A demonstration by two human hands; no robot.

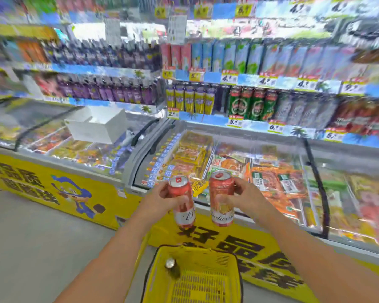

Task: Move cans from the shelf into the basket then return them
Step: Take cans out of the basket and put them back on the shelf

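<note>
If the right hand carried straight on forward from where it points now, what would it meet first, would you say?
Probably the glass lid of the freezer; the right hand with its red can is raised before it, though depth is unclear.

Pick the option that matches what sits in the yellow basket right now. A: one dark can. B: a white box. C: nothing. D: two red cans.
A: a single dark can with a silver top lies in the yellow basket, while both red cans are held above it.

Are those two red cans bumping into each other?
Apart. The head view shows freezer glass and packets between the left hand's can and the right hand's can.
</note>
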